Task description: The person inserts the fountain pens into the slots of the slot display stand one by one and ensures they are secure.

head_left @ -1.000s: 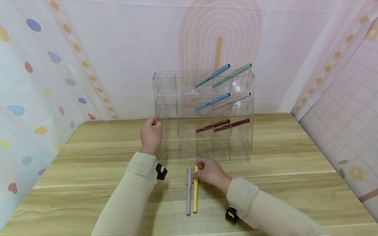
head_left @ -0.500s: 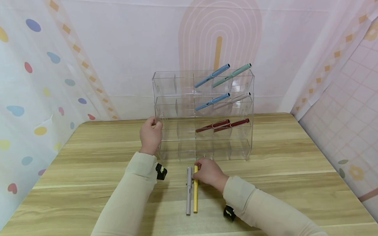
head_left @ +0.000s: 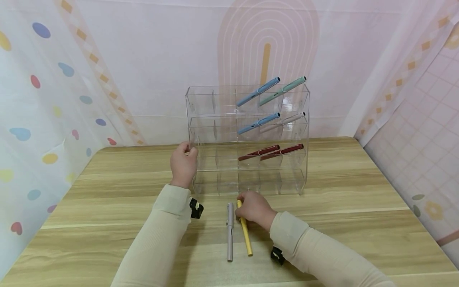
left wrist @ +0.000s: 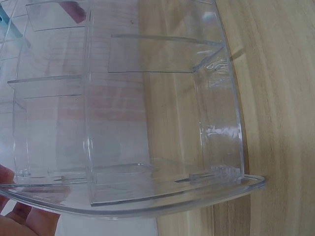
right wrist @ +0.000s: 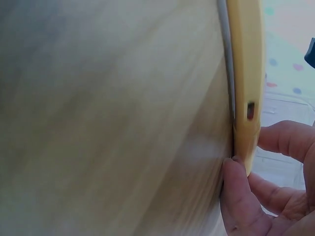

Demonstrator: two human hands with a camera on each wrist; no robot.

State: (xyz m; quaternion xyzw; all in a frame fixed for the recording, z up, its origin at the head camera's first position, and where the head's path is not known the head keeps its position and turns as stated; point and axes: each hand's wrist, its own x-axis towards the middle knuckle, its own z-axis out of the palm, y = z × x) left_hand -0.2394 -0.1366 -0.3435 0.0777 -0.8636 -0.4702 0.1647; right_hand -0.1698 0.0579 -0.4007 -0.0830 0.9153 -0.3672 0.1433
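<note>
A clear acrylic pen rack (head_left: 227, 183) with tiers of compartments stands on the table. My left hand (head_left: 183, 165) holds its left side panel; in the left wrist view, fingers (left wrist: 29, 221) lie at both sides of the panel's edge. In front of the rack, my right hand (head_left: 256, 209) pinches a yellow pen (head_left: 246, 237) near its far, capped end. The right wrist view has thumb and fingers on either side of that yellow pen (right wrist: 247, 64). Left of it, a grey pen (head_left: 230, 235) lies on the wood, pointing towards the rack.
Slanted pens sit in the rack's right half: a blue pen (head_left: 265, 85) and a green pen (head_left: 287, 88) on top, another blue pen (head_left: 261, 122) and a pale pen (head_left: 295, 117) below, then two dark red pens (head_left: 288, 151). Patterned cloth (head_left: 161, 59) hangs behind the table (head_left: 340, 223).
The yellow pen has swung from parallel with the grey one to a slant, its near end shifted right. My right hand moved slightly left earlier; my left hand has stayed at the rack.
</note>
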